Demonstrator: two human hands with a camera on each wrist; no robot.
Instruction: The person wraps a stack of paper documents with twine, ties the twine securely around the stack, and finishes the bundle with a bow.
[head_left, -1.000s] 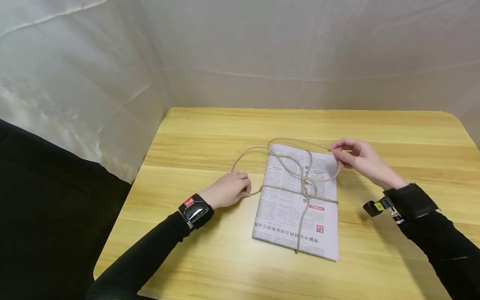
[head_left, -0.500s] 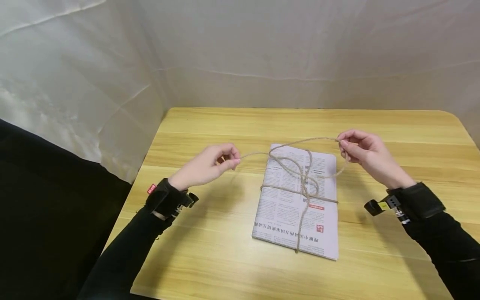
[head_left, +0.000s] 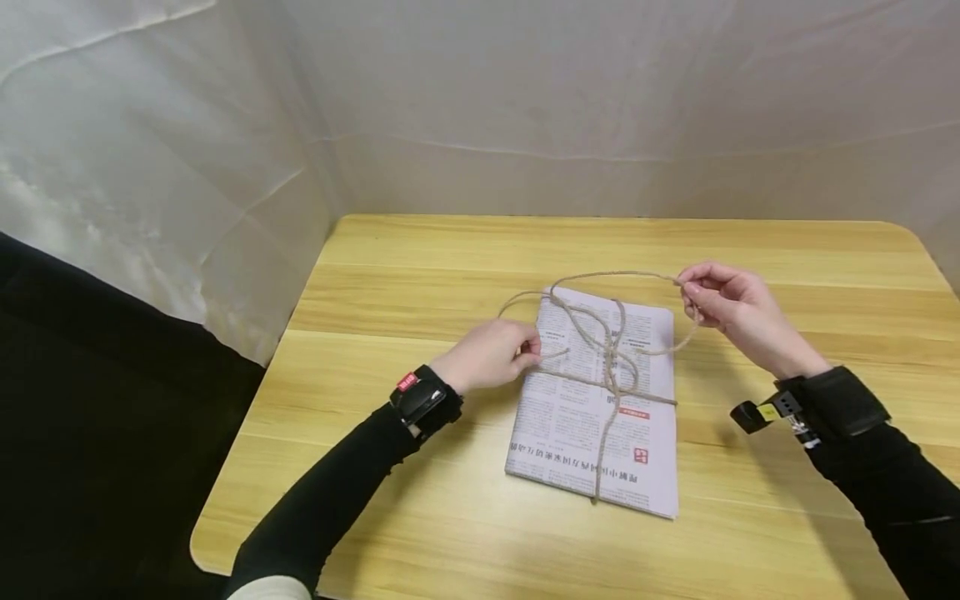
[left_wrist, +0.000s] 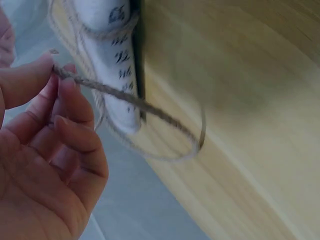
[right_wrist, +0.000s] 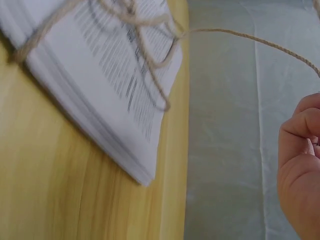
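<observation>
Left hand pinches twine at the newspaper's left edge; the left wrist view shows thumb and forefinger clamped on a rough, twisted strand. Right hand, raised off the far right corner, pinches the other length. Right wrist view shows stacked page edges. Bundle lies mid-tabletop, pale wood grain, cross-tied.

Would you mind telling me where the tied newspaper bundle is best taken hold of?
Probably at the twine crossing on top of the newspaper bundle, reached from above: the bundle lies flat on the table, and the crossed strands give hands something to hook.
</observation>
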